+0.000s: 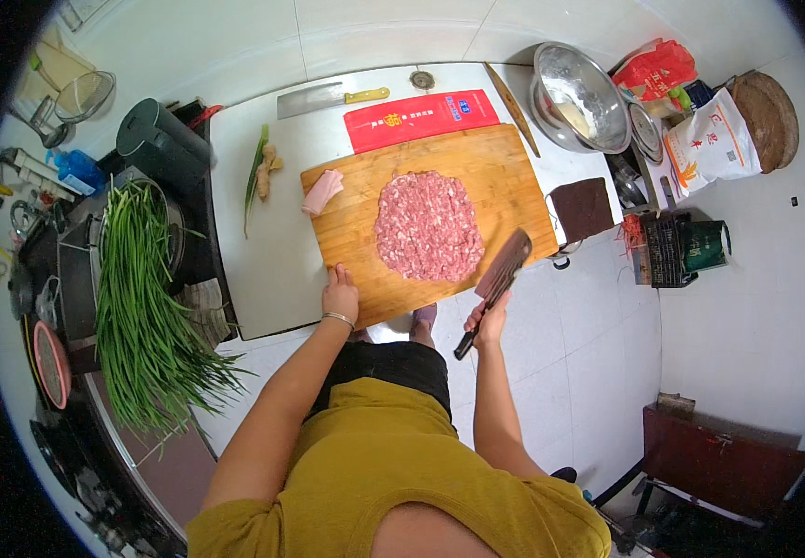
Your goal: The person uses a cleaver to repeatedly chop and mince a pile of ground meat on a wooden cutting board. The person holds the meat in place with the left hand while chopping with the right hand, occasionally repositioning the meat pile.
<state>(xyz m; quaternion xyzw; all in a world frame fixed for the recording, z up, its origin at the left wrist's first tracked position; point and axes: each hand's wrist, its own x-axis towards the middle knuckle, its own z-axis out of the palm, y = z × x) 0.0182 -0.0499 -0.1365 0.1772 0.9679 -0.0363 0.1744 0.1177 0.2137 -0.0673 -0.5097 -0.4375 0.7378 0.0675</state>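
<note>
A large wooden cutting board (337,232) lies tilted at the front of the white table, with a flattened mound of minced meat (428,226) in its middle. My left hand (340,298) is closed on the board's near left edge. Off the near right edge, my right hand (490,322) grips a cleaver (505,264) by its black handle, the dark, smeared blade pointing away from me and apart from the meat. A folded pale pink piece (322,192), perhaps meat or cloth, sits at the board's left edge.
Behind the board are a red packet (421,121), a yellow-handled knife (314,99) and a long wooden stick (512,109). Ginger (266,175) and a green onion (255,177) lie left. A metal bowl (551,102) stands back right; green chives (142,307) overhang a pot at left.
</note>
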